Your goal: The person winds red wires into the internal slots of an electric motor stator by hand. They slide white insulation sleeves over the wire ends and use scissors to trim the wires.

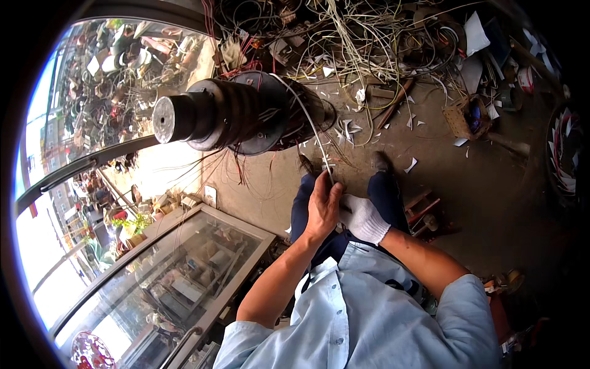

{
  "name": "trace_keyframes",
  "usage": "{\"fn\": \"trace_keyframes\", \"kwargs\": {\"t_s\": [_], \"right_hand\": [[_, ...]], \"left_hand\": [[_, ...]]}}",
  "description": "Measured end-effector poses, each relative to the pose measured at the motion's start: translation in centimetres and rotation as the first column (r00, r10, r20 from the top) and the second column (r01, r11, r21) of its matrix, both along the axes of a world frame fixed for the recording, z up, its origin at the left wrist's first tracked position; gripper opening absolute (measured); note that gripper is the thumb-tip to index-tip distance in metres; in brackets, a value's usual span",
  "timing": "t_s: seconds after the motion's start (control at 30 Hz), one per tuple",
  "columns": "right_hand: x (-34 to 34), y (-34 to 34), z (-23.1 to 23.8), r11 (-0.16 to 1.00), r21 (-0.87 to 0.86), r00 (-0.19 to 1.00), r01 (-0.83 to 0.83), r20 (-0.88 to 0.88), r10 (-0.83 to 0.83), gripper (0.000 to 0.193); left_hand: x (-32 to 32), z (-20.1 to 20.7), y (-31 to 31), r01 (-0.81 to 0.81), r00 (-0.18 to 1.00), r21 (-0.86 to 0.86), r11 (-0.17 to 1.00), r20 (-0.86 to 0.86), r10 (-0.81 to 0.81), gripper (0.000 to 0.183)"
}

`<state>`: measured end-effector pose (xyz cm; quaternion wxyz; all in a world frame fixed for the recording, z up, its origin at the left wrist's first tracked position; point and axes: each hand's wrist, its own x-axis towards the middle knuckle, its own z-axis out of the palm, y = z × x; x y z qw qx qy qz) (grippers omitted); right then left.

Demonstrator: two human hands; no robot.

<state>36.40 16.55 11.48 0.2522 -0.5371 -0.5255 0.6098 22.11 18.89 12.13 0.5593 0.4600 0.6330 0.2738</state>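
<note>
A pale grey-white cable (311,120) arcs over the dark stepped cylinder (239,114) and comes down to my hands. My bare left hand (324,206) is closed around the cable, thumb along its near end. Right beside it, almost touching, is my right hand (362,220) in a white knitted glove. Its fingers are curled in toward my left hand, and what they hold is hidden. The cylinder lies on its side, with a round end face toward the left and thin wires hanging off it.
A tangled heap of cables (350,37) spreads along the far side. White scraps (412,165) litter the concrete floor. A glass-paned door (184,277) stands at the lower left. A small wooden stool (424,212) is beside my right leg, and a rusty box (467,117) lies farther right.
</note>
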Motion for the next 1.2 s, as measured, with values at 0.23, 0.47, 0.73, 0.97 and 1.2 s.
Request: {"fn": "trace_keyframes", "kwargs": {"t_s": [0.23, 0.47, 0.73, 0.97, 1.2], "right_hand": [[-7.6, -2.0, -13.1, 0.970, 0.238, 0.986, 0.055, -0.163, -0.016, 0.016], [-12.7, -0.8, -20.8, 0.864, 0.496, 0.980, 0.090, -0.199, 0.012, 0.014], [-17.5, -3.7, -19.6, 0.737, 0.585, 0.941, 0.338, -0.181, -0.287, 0.009], [-16.4, -5.0, -13.3, 0.797, 0.109, 0.718, 0.595, -0.517, -0.465, 0.017], [-16.5, -3.8, -11.4, 0.883, 0.174, 0.830, 0.436, -0.457, -0.320, 0.018]], "left_hand": [[-7.2, -8.7, -0.5, 0.149, 0.982, 0.103, 0.983, -0.135, -0.134, 0.024], [-12.9, -16.8, 0.0, 0.260, 0.965, 0.522, 0.812, -0.104, -0.242, 0.023], [-15.9, -16.7, -0.1, 0.220, 0.946, 0.419, 0.881, 0.130, -0.298, 0.041], [-19.4, -14.0, -7.1, 0.287, 0.924, 0.794, 0.536, -0.081, -0.374, 0.036], [-19.5, -14.0, -10.1, 0.383, 0.917, 0.794, 0.472, -0.266, -0.296, 0.040]]}}
